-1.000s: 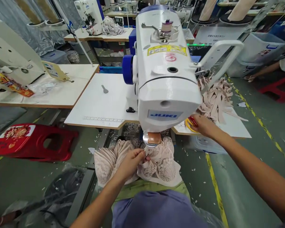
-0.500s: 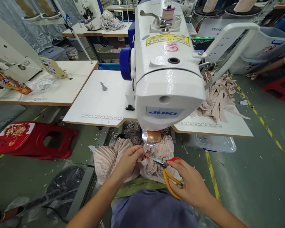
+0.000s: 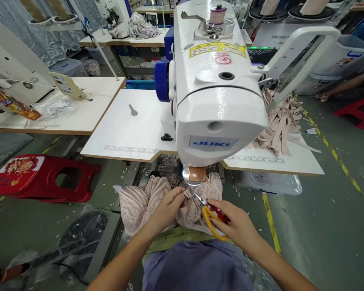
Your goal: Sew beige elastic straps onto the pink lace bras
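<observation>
Beige lace fabric (image 3: 136, 206) lies bunched over my lap, below the head of a white sewing machine (image 3: 218, 101). My left hand (image 3: 171, 204) pinches a bit of this fabric between thumb and fingers. In my right hand (image 3: 235, 222) are scissors (image 3: 212, 222) with one yellow and one red handle. Their blades point up and left, with the tips close to my left fingertips, just below the round metal plate at the machine's end. The exact spot where the tips meet the fabric is too small to tell.
The white machine table (image 3: 130, 125) bears a small grey metal piece (image 3: 132, 110) and, at right, a heap of beige strips (image 3: 280, 129). A red stool (image 3: 45, 178) stands at left. Under the table's right part is a clear plastic box (image 3: 273, 182).
My right hand has moved slightly left with the scissors, whose handles are now closer together and whose blades point more steeply upward. My left hand has shifted a little.
</observation>
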Demonstrator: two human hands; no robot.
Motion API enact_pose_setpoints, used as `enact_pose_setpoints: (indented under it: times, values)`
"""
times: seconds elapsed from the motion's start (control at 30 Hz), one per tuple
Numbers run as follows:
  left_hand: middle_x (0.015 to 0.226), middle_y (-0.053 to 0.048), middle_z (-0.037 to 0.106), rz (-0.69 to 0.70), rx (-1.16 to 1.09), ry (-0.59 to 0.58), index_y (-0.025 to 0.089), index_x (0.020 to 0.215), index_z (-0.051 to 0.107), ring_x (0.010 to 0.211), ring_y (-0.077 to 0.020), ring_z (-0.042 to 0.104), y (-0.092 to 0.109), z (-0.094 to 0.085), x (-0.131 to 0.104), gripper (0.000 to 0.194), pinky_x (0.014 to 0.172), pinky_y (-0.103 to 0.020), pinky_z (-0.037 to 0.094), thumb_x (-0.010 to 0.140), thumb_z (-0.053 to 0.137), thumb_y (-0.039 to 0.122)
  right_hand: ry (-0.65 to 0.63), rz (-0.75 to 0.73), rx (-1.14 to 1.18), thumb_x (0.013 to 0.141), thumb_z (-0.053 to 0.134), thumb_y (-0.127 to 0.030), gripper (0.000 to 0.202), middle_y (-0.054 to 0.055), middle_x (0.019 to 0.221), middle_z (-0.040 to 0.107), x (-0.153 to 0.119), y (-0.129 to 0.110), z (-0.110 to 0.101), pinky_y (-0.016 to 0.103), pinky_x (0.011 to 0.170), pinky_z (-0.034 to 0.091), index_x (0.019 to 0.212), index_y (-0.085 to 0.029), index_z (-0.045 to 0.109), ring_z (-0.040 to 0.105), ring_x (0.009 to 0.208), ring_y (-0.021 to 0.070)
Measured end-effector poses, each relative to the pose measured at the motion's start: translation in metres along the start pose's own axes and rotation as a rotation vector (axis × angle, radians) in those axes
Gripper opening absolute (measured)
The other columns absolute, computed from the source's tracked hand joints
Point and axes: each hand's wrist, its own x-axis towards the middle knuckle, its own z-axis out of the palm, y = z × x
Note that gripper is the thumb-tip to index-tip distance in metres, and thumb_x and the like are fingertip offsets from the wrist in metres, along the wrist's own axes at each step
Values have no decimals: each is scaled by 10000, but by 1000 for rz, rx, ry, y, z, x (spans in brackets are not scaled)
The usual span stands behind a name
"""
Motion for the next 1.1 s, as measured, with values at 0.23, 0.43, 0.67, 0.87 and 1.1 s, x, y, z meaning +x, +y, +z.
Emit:
enact_pose_setpoints:
  times: [0.23,0.43,0.67,0.87,1.1]
  values:
    - [701,22,536,55,74,28,185,761,565,629,-123,445,-1,-6,1,336,607,-253,340,932,472,459,83,-23,52,767,581,-225,380,81,964,691,-3,-21,2,273,572,535,1147,-214,601,603,635,152]
    - [693,10,575,40,100,-6,179,777,611,611,-125,463,4,-7,1,340,582,-249,343,916,481,461,71,-46,98,754,622,-226,478,91,1031,688,10,-21,15,276,598,543,1231,-200,621,609,692,157]
    - [685,13,592,25,88,-2,182,753,598,610,-122,481,-4,-13,2,294,604,-242,369,910,486,404,-41,25,152,816,650,-287,435,97,1114,724,16,-6,17,337,781,584,1243,-208,661,701,885,215]
    - [709,3,612,23,69,40,187,727,612,649,-128,532,-6,-14,5,326,630,-238,404,924,500,422,-59,95,103,881,605,-313,408,79,1163,730,0,15,15,332,836,582,1283,-258,651,709,1000,230]
    - [779,-46,682,234,459,234,196,941,678,693,-180,597,-6,-21,4,287,607,-269,434,915,442,357,50,151,-172,874,594,-425,361,37,840,748,0,49,-32,309,570,554,1194,-277,674,690,658,216]
